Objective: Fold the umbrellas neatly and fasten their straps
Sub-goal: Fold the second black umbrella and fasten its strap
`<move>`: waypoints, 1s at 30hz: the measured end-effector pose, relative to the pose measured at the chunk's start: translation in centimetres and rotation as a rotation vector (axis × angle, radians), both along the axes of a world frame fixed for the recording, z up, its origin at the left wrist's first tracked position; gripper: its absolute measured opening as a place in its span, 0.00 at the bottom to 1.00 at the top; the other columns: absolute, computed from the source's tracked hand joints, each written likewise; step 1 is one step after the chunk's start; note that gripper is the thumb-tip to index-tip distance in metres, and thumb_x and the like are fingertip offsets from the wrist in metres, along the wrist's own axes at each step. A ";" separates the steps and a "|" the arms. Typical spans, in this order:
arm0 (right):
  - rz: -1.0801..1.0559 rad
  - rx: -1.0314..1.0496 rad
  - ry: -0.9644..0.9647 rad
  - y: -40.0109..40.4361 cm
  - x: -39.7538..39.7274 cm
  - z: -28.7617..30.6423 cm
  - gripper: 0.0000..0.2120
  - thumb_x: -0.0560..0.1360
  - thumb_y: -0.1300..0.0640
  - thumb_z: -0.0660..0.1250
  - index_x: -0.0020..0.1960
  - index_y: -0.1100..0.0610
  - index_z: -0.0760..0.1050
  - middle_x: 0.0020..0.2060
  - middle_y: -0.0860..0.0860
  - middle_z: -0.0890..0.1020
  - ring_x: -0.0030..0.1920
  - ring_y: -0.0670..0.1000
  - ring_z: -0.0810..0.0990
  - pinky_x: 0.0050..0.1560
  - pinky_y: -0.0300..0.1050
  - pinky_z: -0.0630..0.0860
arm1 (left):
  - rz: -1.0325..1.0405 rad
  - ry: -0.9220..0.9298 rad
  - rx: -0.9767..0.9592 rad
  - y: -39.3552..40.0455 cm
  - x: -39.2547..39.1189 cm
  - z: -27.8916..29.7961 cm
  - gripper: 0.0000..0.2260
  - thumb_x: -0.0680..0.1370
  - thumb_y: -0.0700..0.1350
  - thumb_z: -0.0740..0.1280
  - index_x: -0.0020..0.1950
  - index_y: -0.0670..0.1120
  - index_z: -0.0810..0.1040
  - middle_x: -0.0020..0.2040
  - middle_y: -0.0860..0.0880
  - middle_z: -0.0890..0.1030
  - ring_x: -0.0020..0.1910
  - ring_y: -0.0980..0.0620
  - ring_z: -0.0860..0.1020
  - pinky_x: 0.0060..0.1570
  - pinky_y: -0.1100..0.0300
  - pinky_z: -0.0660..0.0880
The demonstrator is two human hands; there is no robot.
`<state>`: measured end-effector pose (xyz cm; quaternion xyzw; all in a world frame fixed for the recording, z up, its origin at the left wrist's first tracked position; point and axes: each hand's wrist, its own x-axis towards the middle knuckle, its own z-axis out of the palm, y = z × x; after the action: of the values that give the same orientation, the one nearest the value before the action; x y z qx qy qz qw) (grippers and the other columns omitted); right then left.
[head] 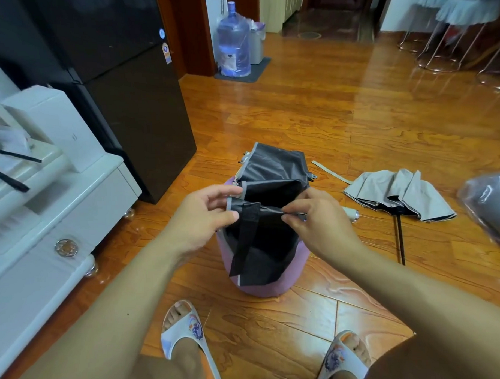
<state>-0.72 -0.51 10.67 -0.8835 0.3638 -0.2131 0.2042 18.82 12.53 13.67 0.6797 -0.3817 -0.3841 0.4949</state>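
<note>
Working from left to right, the left hand [200, 216] pinches the grey-trimmed edge of a canopy panel on the purple umbrella [264, 234], thumb and forefinger closed on the fabric, remaining fingers loosely curled. This umbrella is held in front of the person above the wooden floor [311, 107], black lining facing up, panels partly gathered. A black flap of its fabric [246, 237] hangs down between the hands.

The right hand [318, 219] pinches the opposite end of the same pleat, fingertips together on the cloth, stretching it taut.

Handling assessment: the canopy appears thin, soft and light, and probably slippery; it will likely not hold a crease unaided. Grip at the trimmed hem, near the rib tips, where the fabric is reinforced. The ribs are likely slender and liable to bend if forced sideways; fold along them rather than across.

Further right, the grey umbrella [399, 195] lies collapsed but unfolded on the floor, panels fanned out. Its loose strap [332, 172] trails toward the purple umbrella, unfastened.
</note>
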 end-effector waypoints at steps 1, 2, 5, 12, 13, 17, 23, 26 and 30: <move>-0.003 -0.009 -0.013 -0.2 0.0 0.1 0.07 0.77 0.54 0.72 0.54 0.49 0.86 0.45 0.45 0.77 0.53 0.50 0.74 0.50 0.43 0.67 | -0.016 -0.118 0.003 0.0 0.1 -0.2 0.19 0.76 0.30 0.71 0.62 0.48 0.83 0.54 0.47 0.86 0.54 0.47 0.84 0.58 0.56 0.80; -0.003 -0.014 -0.018 -0.4 0.0 0.2 0.07 0.77 0.54 0.72 0.54 0.50 0.86 0.45 0.45 0.78 0.52 0.49 0.74 0.50 0.43 0.66 | -0.027 -0.238 0.012 0.0 0.2 -0.4 0.18 0.75 0.32 0.73 0.61 0.50 0.83 0.52 0.47 0.85 0.52 0.47 0.84 0.56 0.57 0.80; 0.005 -0.027 0.001 -0.7 -0.1 0.6 0.07 0.77 0.55 0.72 0.53 0.50 0.86 0.46 0.46 0.82 0.51 0.49 0.76 0.49 0.43 0.66 | -0.006 -0.454 0.013 -0.2 0.1 -1.0 0.13 0.75 0.38 0.75 0.56 0.52 0.85 0.47 0.48 0.84 0.46 0.51 0.81 0.52 0.54 0.78; 0.096 0.014 0.040 -0.3 -0.3 1.0 0.15 0.74 0.54 0.74 0.61 0.49 0.80 0.50 0.45 0.80 0.55 0.49 0.75 0.51 0.42 0.68 | 0.035 -0.467 -0.019 -0.4 -0.1 -1.1 0.06 0.77 0.40 0.73 0.48 0.51 0.84 0.49 0.49 0.80 0.49 0.55 0.80 0.54 0.60 0.76; 0.137 0.027 0.028 0.1 -0.2 1.1 0.21 0.73 0.54 0.75 0.64 0.49 0.76 0.53 0.44 0.78 0.56 0.48 0.74 0.54 0.42 0.69 | 0.040 -0.438 -0.005 -0.4 -0.2 -1.1 0.05 0.77 0.40 0.72 0.47 0.51 0.84 0.49 0.50 0.82 0.49 0.55 0.80 0.53 0.60 0.76; 0.286 -0.085 0.041 1.6 0.6 1.1 0.31 0.70 0.56 0.76 0.69 0.47 0.66 0.58 0.45 0.70 0.61 0.49 0.72 0.58 0.46 0.73 | 0.044 -0.357 0.021 -0.6 -0.8 -0.8 0.04 0.78 0.40 0.71 0.47 0.49 0.83 0.44 0.52 0.83 0.42 0.61 0.79 0.44 0.65 0.74; 0.341 -0.299 -0.030 2.0 2.9 0.8 0.22 0.70 0.65 0.70 0.63 0.57 0.75 0.49 0.54 0.75 0.47 0.58 0.75 0.43 0.58 0.75 | -0.011 -0.211 0.032 -0.7 -1.4 -0.2 0.03 0.80 0.40 0.69 0.47 0.44 0.82 0.41 0.49 0.84 0.41 0.57 0.80 0.43 0.63 0.76; 0.377 -0.400 -0.212 1.9 3.4 0.8 0.17 0.71 0.72 0.62 0.56 0.61 0.81 0.45 0.56 0.78 0.43 0.59 0.75 0.40 0.56 0.73 | -0.009 -0.160 0.034 -0.6 -1.2 -0.1 0.04 0.81 0.39 0.68 0.48 0.42 0.82 0.38 0.45 0.82 0.39 0.53 0.78 0.44 0.56 0.75; 0.356 -0.432 -0.322 1.8 3.6 0.7 0.12 0.76 0.68 0.64 0.49 0.59 0.86 0.38 0.53 0.79 0.38 0.55 0.75 0.35 0.49 0.71 | -0.006 -0.140 0.026 -0.4 -0.8 -0.4 0.03 0.79 0.38 0.69 0.48 0.38 0.82 0.38 0.38 0.80 0.38 0.51 0.76 0.45 0.53 0.73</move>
<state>2.84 1.27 11.37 -0.9110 0.1130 -0.3835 0.1010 17.98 12.11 13.27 0.7102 -0.4123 -0.3418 0.4569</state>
